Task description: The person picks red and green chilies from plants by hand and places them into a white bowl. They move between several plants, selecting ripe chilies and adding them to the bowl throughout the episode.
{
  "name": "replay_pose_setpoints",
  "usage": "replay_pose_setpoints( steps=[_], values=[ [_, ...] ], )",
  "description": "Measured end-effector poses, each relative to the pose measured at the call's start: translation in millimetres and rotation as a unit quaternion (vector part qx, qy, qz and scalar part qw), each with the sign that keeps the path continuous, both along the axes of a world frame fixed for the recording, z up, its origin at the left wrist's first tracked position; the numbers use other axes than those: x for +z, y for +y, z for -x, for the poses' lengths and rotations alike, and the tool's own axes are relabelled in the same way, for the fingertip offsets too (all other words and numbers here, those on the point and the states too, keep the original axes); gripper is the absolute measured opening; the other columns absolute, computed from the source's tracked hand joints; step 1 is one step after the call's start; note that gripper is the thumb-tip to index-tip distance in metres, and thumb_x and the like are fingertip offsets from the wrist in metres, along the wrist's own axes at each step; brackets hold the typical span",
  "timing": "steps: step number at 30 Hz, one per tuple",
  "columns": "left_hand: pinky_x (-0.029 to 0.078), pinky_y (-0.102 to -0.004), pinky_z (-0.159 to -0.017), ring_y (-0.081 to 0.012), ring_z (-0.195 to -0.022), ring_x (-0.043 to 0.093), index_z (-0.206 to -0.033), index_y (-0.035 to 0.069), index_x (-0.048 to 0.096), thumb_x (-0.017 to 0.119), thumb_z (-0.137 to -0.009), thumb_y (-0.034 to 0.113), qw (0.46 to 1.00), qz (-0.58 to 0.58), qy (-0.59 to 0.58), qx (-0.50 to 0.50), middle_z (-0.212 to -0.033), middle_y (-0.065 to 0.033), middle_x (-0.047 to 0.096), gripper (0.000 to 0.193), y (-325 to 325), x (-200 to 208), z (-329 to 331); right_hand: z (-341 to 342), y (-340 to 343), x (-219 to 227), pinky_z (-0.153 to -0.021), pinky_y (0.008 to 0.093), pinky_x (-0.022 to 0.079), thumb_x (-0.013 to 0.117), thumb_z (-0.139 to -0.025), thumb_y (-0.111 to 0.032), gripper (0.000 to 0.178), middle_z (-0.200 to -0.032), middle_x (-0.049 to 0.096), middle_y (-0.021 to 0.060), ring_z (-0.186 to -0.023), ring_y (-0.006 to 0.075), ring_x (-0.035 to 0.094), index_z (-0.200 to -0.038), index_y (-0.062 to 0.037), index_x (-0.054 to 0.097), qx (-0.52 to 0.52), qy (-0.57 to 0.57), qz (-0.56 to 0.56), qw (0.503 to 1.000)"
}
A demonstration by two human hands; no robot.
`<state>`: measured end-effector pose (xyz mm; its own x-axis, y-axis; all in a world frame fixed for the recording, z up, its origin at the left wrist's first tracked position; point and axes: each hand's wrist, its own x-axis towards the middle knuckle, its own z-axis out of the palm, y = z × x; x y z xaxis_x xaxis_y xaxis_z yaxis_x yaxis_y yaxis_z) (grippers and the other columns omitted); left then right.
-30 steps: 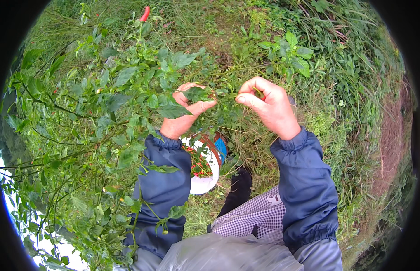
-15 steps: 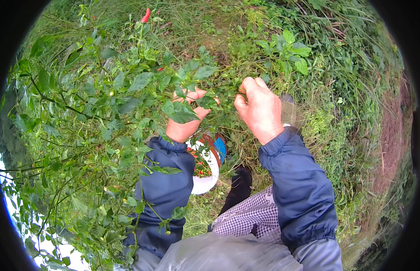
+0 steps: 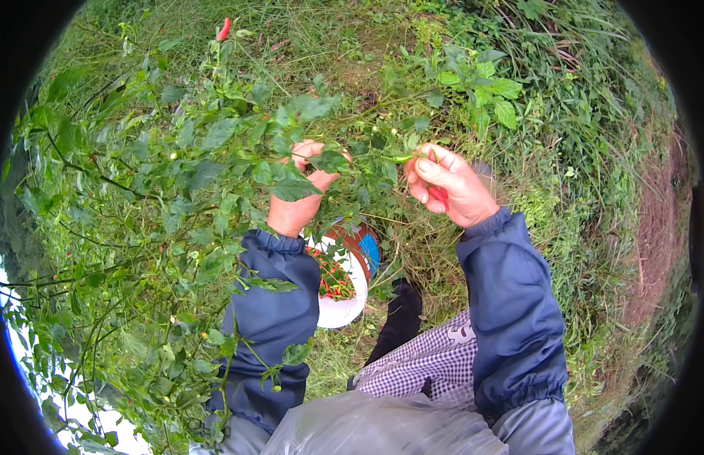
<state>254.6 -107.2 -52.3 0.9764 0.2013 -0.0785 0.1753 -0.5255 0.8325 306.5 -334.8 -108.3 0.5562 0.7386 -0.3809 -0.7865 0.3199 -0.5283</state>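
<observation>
My right hand (image 3: 456, 188) is closed beside the outer twigs of a leafy chili plant (image 3: 215, 178). A red chili pepper (image 3: 439, 196) shows between its curled fingers and palm. Thumb and forefinger pinch at a slim green piece (image 3: 401, 158), perhaps a green chili or a stem. Among the plant's leaves, my left hand (image 3: 297, 208) has its fingers curled; leaves cover part of them, and whatever they grip is hidden. Below the hands stands a bucket (image 3: 343, 312) with a white rim and brown-and-blue outside, holding many red and green chilies (image 3: 337, 280).
Another red chili (image 3: 224, 29) points up from the plant's far tip. Branches spread over the left side and cross my left sleeve (image 3: 269, 303). Grass and weeds (image 3: 564, 174) cover the ground to the right. My dark boot (image 3: 397, 311) is close to the bucket.
My right hand has drawn slightly right and turned, so its fingers and a red chili now show. My left hand has shifted slightly left, and the branches have swayed left.
</observation>
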Motion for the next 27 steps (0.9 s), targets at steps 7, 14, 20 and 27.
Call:
replay_pose_setpoints(
  steps=[7,14,20,27],
  values=[
    [0.041,-0.0292,-0.07,-0.0137,-0.077,0.054,-0.081,0.007,0.068,0.068,-0.077,0.018,1.0,-0.022,-0.001,-0.013,-0.074,-0.0021,0.06,0.011,-3,3,-3,3,7,8,-0.04,0.0147,0.031,0.053,-0.089,-0.017,0.025,-0.077,0.053,-0.0018,-0.055,0.0021,0.043,-0.109,-0.002,0.053,-0.043,0.016,0.032,0.998],
    [0.041,-0.029,-0.069,-0.0141,-0.073,0.054,-0.083,0.007,0.068,0.065,-0.081,0.019,0.995,-0.003,0.064,0.077,-0.079,-0.0014,0.06,0.013,-11,8,-5,8,4,39,-0.042,0.0155,0.026,0.054,-0.089,-0.026,0.029,-0.069,0.051,-0.0043,-0.053,0.0008,0.039,-0.099,0.0007,0.059,0.133,-0.044,-0.097,0.985],
    [0.041,-0.0288,-0.071,-0.0135,-0.078,0.05,-0.088,0.001,0.061,0.072,-0.073,0.027,0.988,0.12,0.081,-0.048,-0.079,-0.0014,0.054,0.032,-12,10,-6,32,44,27,-0.041,0.016,0.026,0.056,-0.089,-0.02,0.019,-0.073,0.055,-0.0033,-0.051,0.0008,0.04,-0.1,-0.0051,0.06,0.061,0.023,0.027,0.998],
    [0.039,-0.0315,-0.083,-0.0191,-0.085,0.054,-0.089,0.006,0.066,0.072,-0.071,0.019,0.99,0.007,0.065,-0.127,-0.082,-0.0051,0.06,0.024,0,0,0,34,47,24,-0.039,0.0165,0.03,0.054,-0.09,-0.018,0.014,-0.078,0.058,0.0004,-0.054,0.0028,0.042,-0.096,-0.0062,0.058,-0.005,0.071,0.014,0.997]
  ],
)
